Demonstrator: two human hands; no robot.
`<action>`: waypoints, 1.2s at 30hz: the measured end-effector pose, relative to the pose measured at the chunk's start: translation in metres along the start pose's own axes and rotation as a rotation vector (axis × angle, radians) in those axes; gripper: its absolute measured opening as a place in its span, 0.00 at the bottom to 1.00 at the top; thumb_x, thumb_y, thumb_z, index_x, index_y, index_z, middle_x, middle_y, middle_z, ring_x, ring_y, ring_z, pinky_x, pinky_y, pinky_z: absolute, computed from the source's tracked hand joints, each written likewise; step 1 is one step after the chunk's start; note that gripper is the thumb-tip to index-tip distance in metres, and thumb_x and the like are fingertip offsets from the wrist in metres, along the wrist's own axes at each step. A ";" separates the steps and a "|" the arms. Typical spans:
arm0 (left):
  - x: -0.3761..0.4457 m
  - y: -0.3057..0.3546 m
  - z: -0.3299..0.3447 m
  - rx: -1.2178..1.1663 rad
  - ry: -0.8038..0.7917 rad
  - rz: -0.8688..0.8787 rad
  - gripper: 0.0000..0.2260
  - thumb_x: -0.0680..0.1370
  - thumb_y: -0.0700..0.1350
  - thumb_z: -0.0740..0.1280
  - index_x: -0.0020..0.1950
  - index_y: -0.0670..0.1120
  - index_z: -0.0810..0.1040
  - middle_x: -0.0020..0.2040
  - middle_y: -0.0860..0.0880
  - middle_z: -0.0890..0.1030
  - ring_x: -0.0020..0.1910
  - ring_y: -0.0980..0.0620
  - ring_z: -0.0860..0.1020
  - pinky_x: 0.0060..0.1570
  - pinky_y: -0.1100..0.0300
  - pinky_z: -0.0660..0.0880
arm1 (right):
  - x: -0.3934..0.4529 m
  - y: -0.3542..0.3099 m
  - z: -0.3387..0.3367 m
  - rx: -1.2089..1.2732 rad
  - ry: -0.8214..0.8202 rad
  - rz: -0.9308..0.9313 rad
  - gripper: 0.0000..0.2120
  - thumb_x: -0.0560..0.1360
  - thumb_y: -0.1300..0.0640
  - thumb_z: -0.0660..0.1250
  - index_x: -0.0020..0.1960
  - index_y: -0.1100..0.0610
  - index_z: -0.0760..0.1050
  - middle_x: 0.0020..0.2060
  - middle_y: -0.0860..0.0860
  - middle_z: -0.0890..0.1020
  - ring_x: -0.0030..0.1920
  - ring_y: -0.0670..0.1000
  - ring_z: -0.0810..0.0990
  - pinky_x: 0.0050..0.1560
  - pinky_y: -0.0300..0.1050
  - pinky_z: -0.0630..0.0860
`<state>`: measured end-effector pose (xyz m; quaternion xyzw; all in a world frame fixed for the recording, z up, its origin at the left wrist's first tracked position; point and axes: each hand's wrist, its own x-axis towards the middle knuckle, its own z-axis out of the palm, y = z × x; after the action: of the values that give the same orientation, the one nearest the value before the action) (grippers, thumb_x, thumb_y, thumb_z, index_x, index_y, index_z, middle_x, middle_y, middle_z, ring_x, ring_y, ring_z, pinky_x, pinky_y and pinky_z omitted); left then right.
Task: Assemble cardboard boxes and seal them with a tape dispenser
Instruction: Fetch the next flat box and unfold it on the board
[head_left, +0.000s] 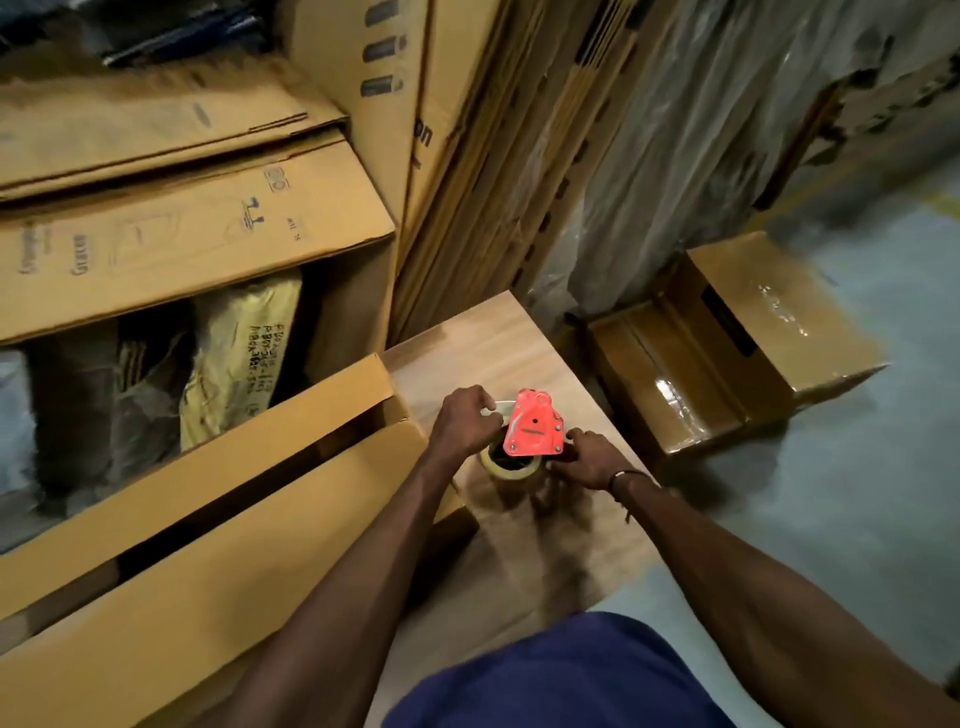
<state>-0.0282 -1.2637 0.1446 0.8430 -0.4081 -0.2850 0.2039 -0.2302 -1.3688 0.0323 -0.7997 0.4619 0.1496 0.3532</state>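
The red metal-and-plastic tape dispenser (534, 431) stands near the wooden bench's (498, 338) far right edge, above its tan tape roll (506, 467). The left hand (465, 421) pinches its front; the right hand (589, 460) grips its rear. Judged risk: loose tape could stick to itself, or the long brown cardboard box (208, 519) stays unsealed.

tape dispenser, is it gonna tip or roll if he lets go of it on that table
Probably tips: the red tape dispenser stands tall on the narrow roll of tape, both hands steadying it. Once on its side the round roll could roll a little on the smooth wooden table. It looks rigid.
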 end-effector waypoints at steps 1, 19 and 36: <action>0.002 0.001 0.002 0.004 0.000 -0.010 0.08 0.74 0.43 0.71 0.52 0.45 0.82 0.52 0.45 0.83 0.49 0.46 0.79 0.46 0.55 0.76 | 0.006 0.002 0.004 -0.036 -0.014 0.004 0.35 0.73 0.31 0.66 0.69 0.56 0.73 0.64 0.61 0.80 0.64 0.64 0.78 0.61 0.55 0.76; 0.010 0.019 -0.049 -0.327 0.386 -0.231 0.06 0.84 0.45 0.60 0.52 0.47 0.76 0.45 0.46 0.83 0.43 0.47 0.83 0.46 0.43 0.83 | 0.037 -0.082 -0.146 -0.118 0.213 -0.222 0.37 0.83 0.31 0.39 0.45 0.54 0.78 0.46 0.55 0.85 0.49 0.59 0.82 0.53 0.55 0.78; -0.088 -0.067 -0.216 -1.796 0.281 -0.320 0.23 0.85 0.55 0.59 0.58 0.35 0.77 0.43 0.38 0.84 0.40 0.43 0.85 0.37 0.52 0.84 | -0.055 -0.336 -0.135 0.432 -0.128 -0.672 0.34 0.84 0.31 0.44 0.48 0.56 0.76 0.34 0.50 0.75 0.31 0.47 0.70 0.30 0.42 0.69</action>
<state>0.1055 -1.1301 0.2966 0.4417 0.1160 -0.4145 0.7871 0.0128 -1.3199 0.3028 -0.8027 0.1725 -0.0254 0.5703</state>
